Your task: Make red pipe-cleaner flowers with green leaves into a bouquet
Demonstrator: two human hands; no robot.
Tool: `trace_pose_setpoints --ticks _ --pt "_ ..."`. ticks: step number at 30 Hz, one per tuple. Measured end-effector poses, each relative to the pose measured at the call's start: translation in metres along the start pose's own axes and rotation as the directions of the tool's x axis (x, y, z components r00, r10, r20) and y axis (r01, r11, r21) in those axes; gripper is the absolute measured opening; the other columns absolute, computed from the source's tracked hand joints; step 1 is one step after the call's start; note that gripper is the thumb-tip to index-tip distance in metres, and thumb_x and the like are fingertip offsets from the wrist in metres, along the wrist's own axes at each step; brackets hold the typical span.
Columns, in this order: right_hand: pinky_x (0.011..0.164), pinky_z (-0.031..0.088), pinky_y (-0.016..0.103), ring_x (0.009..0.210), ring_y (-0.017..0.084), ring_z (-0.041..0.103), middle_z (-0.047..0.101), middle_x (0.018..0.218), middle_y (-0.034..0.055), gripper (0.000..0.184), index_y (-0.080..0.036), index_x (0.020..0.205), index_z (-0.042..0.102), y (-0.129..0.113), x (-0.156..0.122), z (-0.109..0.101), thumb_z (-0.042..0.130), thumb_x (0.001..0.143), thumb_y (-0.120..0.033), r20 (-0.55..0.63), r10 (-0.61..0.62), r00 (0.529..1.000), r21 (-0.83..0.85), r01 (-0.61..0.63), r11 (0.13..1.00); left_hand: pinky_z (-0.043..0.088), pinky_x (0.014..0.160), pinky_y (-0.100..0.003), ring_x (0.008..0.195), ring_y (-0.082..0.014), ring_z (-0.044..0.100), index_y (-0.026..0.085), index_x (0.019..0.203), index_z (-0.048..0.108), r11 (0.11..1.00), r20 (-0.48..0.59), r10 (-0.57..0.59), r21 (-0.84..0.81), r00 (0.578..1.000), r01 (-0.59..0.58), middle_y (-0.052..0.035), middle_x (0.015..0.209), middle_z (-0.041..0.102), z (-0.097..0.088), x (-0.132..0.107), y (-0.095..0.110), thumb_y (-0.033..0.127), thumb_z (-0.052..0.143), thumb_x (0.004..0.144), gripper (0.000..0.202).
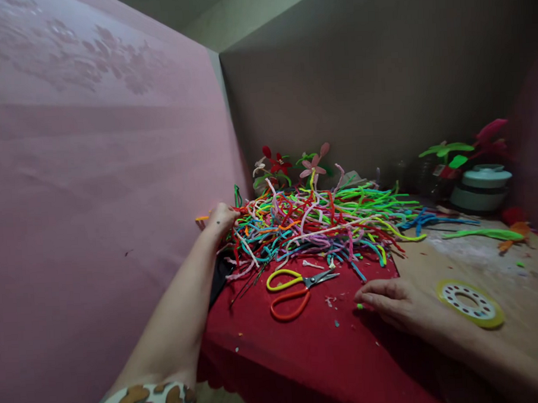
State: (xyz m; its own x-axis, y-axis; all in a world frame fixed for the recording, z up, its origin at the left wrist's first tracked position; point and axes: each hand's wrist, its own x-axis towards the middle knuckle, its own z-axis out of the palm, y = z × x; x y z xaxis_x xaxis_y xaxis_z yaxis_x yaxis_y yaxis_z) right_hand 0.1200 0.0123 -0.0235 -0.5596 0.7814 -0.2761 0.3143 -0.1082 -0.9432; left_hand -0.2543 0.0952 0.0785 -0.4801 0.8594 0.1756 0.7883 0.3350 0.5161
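A big tangled pile of coloured pipe cleaners [314, 223] lies on a red cloth [302, 348]. My left hand [220, 218] reaches to the pile's far left edge, fingers curled into the strands there. My right hand [396, 303] lies flat on the cloth in front of the pile, fingers stretched out to the left, with a tiny green scrap [359, 307] at its fingertips. Scissors [297, 286] with one yellow and one orange handle lie between the two hands.
A roll of tape [470, 302] lies on the bare tabletop [489, 257] right of my right hand. Pipe-cleaner flowers [294, 162] stand behind the pile. A round white-and-green container [482, 187] sits at the back right. A pink wall [94, 191] closes the left side.
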Motion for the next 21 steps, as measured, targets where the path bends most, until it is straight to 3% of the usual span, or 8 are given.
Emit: trace_pose_setpoints --ticks 3,7,11,13,15,18,21 --pt "0.041 0.011 0.022 0.041 0.006 0.024 0.034 0.048 -0.0061 0.045 -0.014 0.079 0.062 0.0 -0.002 -0.001 0.055 0.068 -0.057 0.008 -0.017 1.0 -0.028 0.017 0.999 0.049 0.08 -0.04 0.097 -0.0204 0.056 0.015 0.114 0.051 0.994 0.065 -0.01 0.108 0.998 0.003 -0.0082 0.115 0.054 0.017 0.0 -0.009 0.032 0.051 0.085 0.034" --pt "0.041 0.013 0.022 0.041 0.006 0.025 0.035 0.046 -0.0062 0.042 -0.013 0.08 0.062 0.002 -0.001 -0.001 0.054 0.071 -0.053 0.011 -0.062 0.998 -0.037 0.062 0.997 0.048 0.08 -0.039 0.097 -0.0201 0.056 0.016 0.112 0.053 0.972 0.026 0.03 0.23 0.999 -0.035 -0.0085 0.113 0.055 0.027 -0.005 -0.007 0.032 0.053 0.084 0.032" --pt "0.041 0.015 0.022 0.041 0.007 0.026 0.034 0.045 -0.0064 0.037 -0.013 0.08 0.062 0.001 0.0 0.0 0.052 0.074 -0.048 0.007 -0.087 0.996 -0.046 0.087 0.995 0.043 0.083 -0.039 0.104 -0.0311 0.055 0.012 0.099 0.062 0.953 -0.119 0.147 0.282 0.982 -0.109 -0.0182 0.105 0.061 0.027 -0.019 0.016 0.026 0.053 0.08 0.025" --pt "0.041 0.015 0.022 0.041 0.007 0.026 0.033 0.045 -0.0068 0.036 -0.013 0.08 0.062 -0.001 0.0 0.0 0.052 0.075 -0.047 0.005 -0.092 0.996 -0.047 0.092 0.995 0.041 0.086 -0.037 0.107 -0.0289 0.053 0.013 0.103 0.061 0.941 -0.156 0.251 0.271 0.955 -0.203 -0.0171 0.109 0.061 0.029 -0.029 0.037 0.026 0.042 0.085 0.03" --pt "0.041 0.015 0.021 0.041 0.007 0.026 0.033 0.045 -0.0068 0.035 -0.013 0.079 0.061 -0.003 -0.001 0.001 0.051 0.075 -0.046 -0.002 -0.093 0.996 -0.049 0.093 0.994 0.042 0.086 -0.03 0.101 -0.0215 0.057 0.017 0.104 0.062 0.912 -0.1 0.366 0.237 0.925 -0.335 -0.0094 0.105 0.065 0.037 -0.041 0.061 0.028 0.039 0.086 0.031" --pt "0.041 0.017 0.021 0.041 0.007 0.028 0.034 0.045 -0.0059 0.033 -0.012 0.078 0.061 -0.006 -0.003 0.002 0.051 0.074 -0.044 -0.019 -0.089 0.996 -0.072 0.087 0.994 0.046 0.077 -0.023 0.083 -0.0144 0.062 0.02 0.094 0.067 0.851 0.084 0.488 0.176 0.869 -0.495 -0.0015 0.086 0.069 0.057 -0.059 0.093 0.029 0.046 0.084 0.024" --pt "0.041 0.019 0.021 0.041 0.008 0.029 0.035 0.044 -0.0051 0.031 -0.012 0.077 0.062 -0.007 -0.004 0.002 0.051 0.075 -0.042 -0.032 -0.112 0.993 -0.1 0.109 0.989 0.047 0.078 -0.026 0.083 -0.0139 0.06 0.018 0.092 0.065 0.789 0.247 0.555 0.148 0.794 -0.597 -0.0019 0.088 0.066 0.081 -0.075 0.11 0.029 0.052 0.083 0.019"
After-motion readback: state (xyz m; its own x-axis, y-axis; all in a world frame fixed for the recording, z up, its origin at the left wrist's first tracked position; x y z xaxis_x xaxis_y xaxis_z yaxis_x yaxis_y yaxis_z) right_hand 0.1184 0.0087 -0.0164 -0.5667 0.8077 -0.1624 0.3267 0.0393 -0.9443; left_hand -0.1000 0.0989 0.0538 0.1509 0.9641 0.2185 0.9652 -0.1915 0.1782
